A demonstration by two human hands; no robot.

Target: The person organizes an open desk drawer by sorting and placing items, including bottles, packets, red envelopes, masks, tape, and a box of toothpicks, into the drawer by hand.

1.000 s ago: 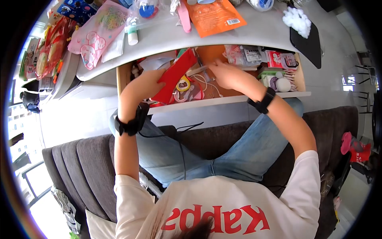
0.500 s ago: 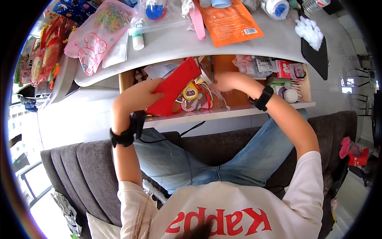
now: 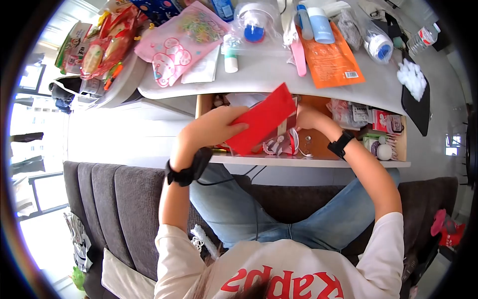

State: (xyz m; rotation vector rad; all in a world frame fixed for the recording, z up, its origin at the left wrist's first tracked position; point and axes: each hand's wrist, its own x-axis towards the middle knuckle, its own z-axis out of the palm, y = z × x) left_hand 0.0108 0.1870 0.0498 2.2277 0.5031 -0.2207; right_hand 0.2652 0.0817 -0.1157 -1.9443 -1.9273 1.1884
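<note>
Over the open drawer (image 3: 328, 163), my left hand (image 3: 215, 122) is closed on a flat red envelope (image 3: 266, 118), thumb on top, the envelope tilted up to the right. My right hand (image 3: 309, 117) reaches inside the drawer, just right of the envelope. Its fingertips are hidden, so I cannot make out whether they hold anything. Below the envelope lie a small patterned pouch (image 3: 275, 145) and a white cord (image 3: 304, 154). Much of the drawer's left side is covered by the envelope and my left hand.
Small packets (image 3: 343, 113) and a white round container (image 3: 384, 152) fill the drawer's right end. On the desk lie an orange pouch (image 3: 334, 65), a pink printed bag (image 3: 186, 45), a white tube (image 3: 231, 60) and a black mat (image 3: 416, 107). A dark sofa (image 3: 134, 199) is behind.
The view has shifted, so everything sits further right and lower. The round yellow item beneath the envelope no longer shows. My left hand still holds the envelope; my right hand remains in the drawer.
</note>
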